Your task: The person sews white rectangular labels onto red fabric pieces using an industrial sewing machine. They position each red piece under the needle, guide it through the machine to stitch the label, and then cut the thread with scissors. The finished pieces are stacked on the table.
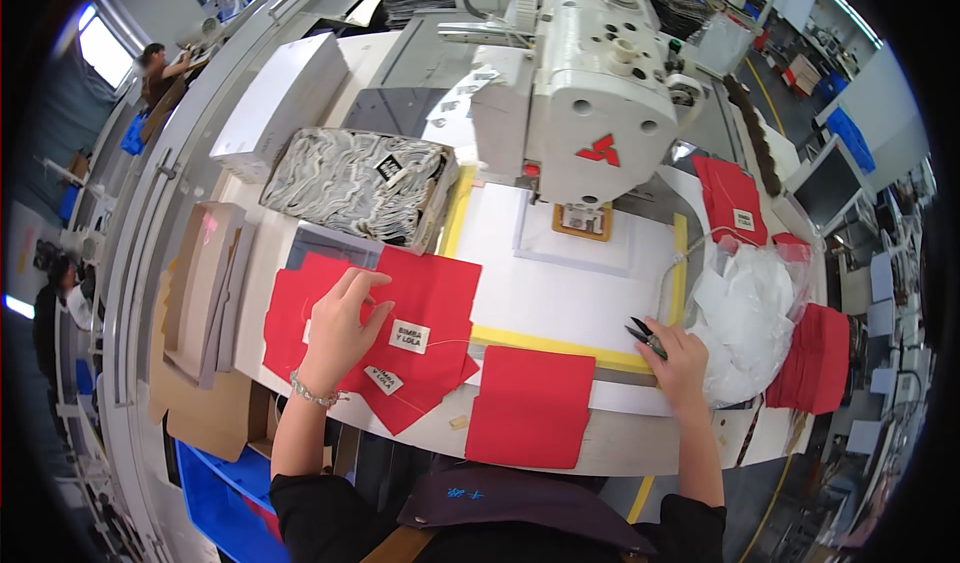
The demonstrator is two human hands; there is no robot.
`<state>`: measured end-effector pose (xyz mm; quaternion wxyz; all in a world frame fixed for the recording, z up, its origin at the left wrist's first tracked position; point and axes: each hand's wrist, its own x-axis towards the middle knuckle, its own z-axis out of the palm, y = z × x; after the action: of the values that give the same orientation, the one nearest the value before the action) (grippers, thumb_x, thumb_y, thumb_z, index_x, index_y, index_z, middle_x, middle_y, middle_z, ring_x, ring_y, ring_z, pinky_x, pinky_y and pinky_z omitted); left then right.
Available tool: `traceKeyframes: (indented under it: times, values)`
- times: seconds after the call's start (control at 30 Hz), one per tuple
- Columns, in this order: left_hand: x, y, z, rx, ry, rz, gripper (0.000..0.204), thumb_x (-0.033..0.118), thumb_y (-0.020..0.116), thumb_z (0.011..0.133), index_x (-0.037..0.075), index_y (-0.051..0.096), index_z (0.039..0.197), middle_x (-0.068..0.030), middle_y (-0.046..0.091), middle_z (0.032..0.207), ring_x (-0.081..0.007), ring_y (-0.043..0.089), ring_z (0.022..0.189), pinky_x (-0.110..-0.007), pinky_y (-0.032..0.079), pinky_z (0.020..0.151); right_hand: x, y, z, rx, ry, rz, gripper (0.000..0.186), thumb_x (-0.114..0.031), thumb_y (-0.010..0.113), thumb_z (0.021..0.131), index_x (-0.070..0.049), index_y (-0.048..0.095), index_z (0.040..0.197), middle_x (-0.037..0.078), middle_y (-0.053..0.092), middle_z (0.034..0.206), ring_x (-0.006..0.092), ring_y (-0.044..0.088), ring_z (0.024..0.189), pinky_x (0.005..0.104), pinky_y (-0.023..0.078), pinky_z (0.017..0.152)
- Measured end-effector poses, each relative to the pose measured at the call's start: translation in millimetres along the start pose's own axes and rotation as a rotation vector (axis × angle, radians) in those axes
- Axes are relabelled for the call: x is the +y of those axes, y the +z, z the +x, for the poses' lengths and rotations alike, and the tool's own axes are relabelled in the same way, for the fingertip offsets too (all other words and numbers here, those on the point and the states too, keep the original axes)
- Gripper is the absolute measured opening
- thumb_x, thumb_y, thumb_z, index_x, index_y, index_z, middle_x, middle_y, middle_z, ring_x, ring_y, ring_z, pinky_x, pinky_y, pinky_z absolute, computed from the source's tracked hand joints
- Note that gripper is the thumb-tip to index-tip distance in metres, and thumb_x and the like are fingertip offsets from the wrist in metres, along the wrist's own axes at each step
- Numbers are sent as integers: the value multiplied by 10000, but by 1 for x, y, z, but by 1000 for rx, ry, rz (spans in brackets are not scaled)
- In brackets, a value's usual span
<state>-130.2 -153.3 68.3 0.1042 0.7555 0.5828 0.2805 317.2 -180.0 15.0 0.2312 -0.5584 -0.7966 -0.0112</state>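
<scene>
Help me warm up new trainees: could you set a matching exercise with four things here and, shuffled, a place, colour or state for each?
1. left hand
2. right hand
3. sewing machine
4. bin

A. holding dark snips
B. blue, lower left
C. over red fabric
D. white, top centre

Pairs: 1-C, 2-A, 3-D, 4-B

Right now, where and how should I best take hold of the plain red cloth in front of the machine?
Probably pinch the plain red cloth by its near left corner, coming from your side with the left hand: it lies flat, near the table's front edge, while the right hand holds black snips.
</scene>
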Motion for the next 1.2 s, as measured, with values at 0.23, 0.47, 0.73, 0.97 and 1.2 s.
traceKeyframes:
  times: [0.23,0.47,0.73,0.97,1.2]
  values:
    - [37,35,28,-104,229,-23,272,36,740,758,63,638,1008,-72,626,930,-261,621,789,-366,499,686,-1,-27,-9,86,-63,-15,466,-330,805,706,-104,682,1094,5,605,856,197,576,825,350,402,745]
    - [69,65,53,-208,417,-75,269,50,742,752,62,643,1002,-66,631,926,-243,619,779,-359,499,691,61,-67,-20,112,135,-552,255,-153,741,769,-116,693,1017,-7,645,903,167,576,943,420,317,896]
    - [101,90,66,-322,565,-107,276,71,738,771,75,632,1026,-56,636,935,-241,608,777,-347,478,691,67,-97,-30,-68,403,-573,204,-92,725,759,-89,671,955,44,610,887,219,575,924,444,323,904]
    - [108,97,72,-338,606,-123,273,70,732,776,70,629,1029,-61,631,929,-236,607,774,-341,473,693,40,-115,-48,-69,527,-405,168,-143,732,806,-64,665,938,80,592,718,253,579,730,429,320,865]
    - [118,107,76,-348,642,-166,266,64,732,773,65,630,1019,-66,638,915,-241,611,758,-347,472,682,26,-116,-58,-187,470,-275,161,-241,727,846,-87,683,836,95,563,596,248,520,622,426,290,864]
